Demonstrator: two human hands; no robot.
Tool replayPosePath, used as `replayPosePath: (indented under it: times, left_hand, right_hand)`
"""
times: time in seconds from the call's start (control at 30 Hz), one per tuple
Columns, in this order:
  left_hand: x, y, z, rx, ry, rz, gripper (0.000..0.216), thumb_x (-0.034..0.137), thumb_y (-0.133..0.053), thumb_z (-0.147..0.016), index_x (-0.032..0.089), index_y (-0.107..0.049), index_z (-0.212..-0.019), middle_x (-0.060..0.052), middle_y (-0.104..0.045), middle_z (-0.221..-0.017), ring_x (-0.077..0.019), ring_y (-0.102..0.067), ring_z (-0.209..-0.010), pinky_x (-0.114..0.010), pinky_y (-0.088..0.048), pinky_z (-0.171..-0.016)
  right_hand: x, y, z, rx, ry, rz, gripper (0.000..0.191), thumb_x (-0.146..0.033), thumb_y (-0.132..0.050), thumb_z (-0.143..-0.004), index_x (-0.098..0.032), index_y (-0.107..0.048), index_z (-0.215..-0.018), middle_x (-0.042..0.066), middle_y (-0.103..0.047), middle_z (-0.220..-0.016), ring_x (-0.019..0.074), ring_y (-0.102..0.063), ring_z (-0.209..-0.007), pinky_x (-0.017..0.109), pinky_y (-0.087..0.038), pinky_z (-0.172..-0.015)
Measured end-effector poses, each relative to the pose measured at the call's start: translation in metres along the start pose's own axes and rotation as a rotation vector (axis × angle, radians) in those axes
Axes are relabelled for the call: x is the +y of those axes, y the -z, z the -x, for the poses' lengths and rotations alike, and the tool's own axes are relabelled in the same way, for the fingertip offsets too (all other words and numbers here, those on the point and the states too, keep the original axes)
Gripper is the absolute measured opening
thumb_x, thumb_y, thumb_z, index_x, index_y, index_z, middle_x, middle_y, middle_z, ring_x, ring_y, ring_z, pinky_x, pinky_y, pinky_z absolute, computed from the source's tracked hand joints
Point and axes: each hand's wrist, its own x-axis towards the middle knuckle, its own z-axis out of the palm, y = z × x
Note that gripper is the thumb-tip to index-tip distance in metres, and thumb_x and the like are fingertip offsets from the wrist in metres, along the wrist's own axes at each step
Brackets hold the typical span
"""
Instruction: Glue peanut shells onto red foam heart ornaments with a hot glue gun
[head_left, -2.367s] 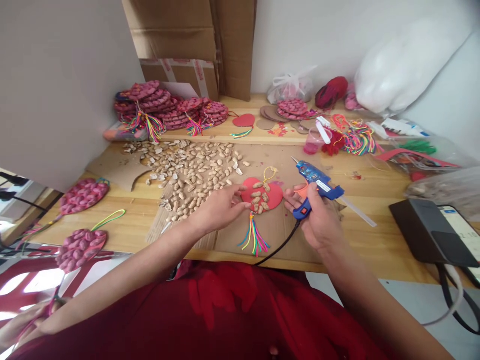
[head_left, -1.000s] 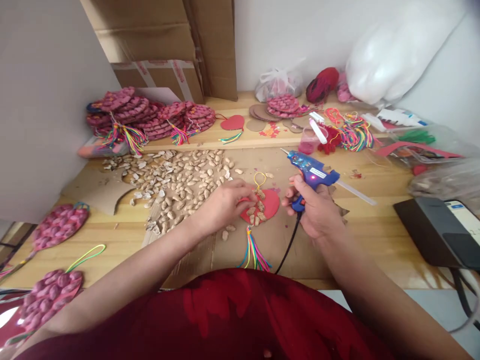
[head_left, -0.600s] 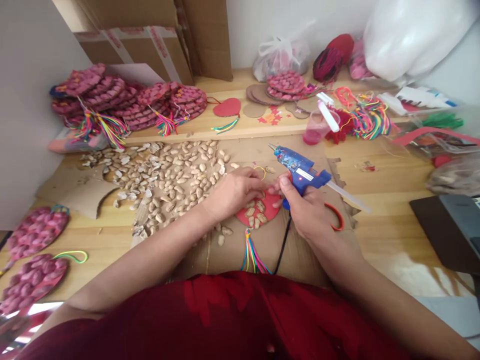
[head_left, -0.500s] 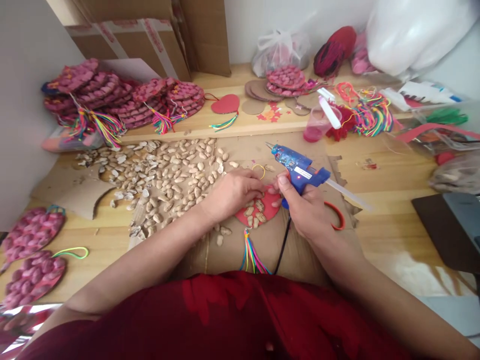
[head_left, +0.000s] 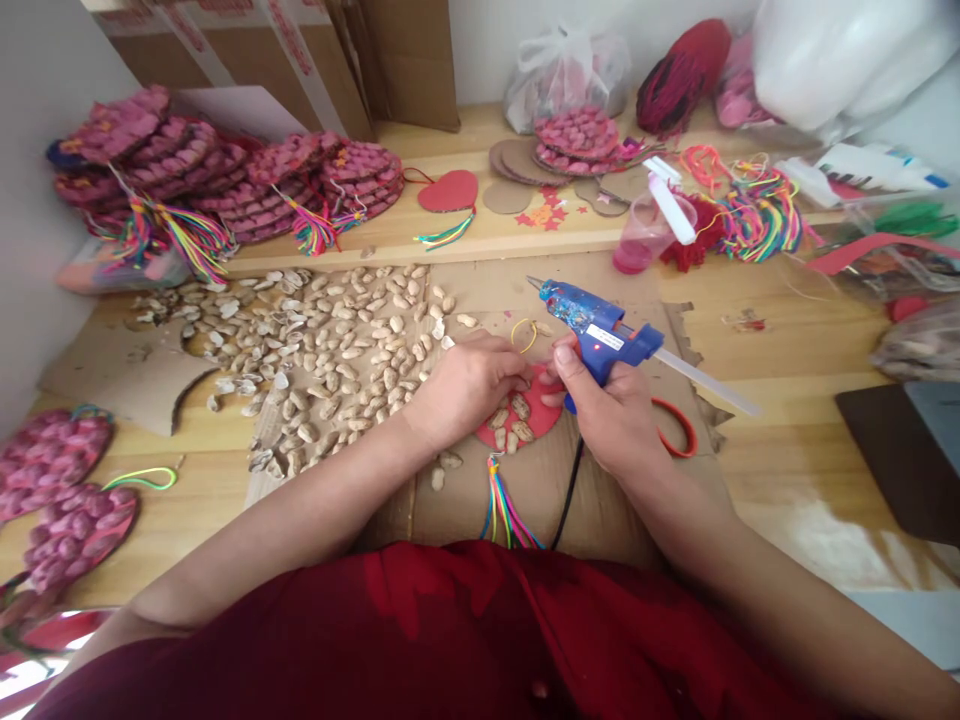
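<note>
Red heart cutout (head_left: 544, 422) was laid centre-table on the cardboard sheet (head_left: 600, 500), tassel (head_left: 502, 505) trailed to 6 o'clock. Left hand (head_left: 469, 385) was pressed on its 9 o'clock edge; pinched or flat could not be told. Glue gun (head_left: 592, 330) was clamped in the right hand (head_left: 611, 420) at 3 o'clock. Loose peanut shells (head_left: 337, 340) were spread at 10 o'clock.

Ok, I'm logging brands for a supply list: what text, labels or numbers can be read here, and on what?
No text is legible.
White label on the glue gun: too small.
Red print on the box tape: blurred.
Print on the white tube: blurred.
</note>
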Motion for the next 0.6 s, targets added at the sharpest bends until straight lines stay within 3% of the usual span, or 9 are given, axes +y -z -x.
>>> replayPosePath:
  times: [0.6]
  left_hand:
    - [0.0067, 0.0004, -0.0022, -0.005, 0.064, 0.012, 0.02, 0.003, -0.061, -0.085, 0.017, -0.075, -0.08, -0.002, -0.075, -0.082, -0.0175, -0.066, -0.082, -0.03, -0.052, -0.081]
  right_hand:
    - [-0.0006, -0.0007, 0.0016, -0.007, 0.001, 0.039, 0.036, -0.055, -0.076, -0.082, -0.023, -0.067, -0.098, 0.002, -0.07, -0.085, 0.0212, -0.071, -0.076, 0.034, -0.064, -0.061]
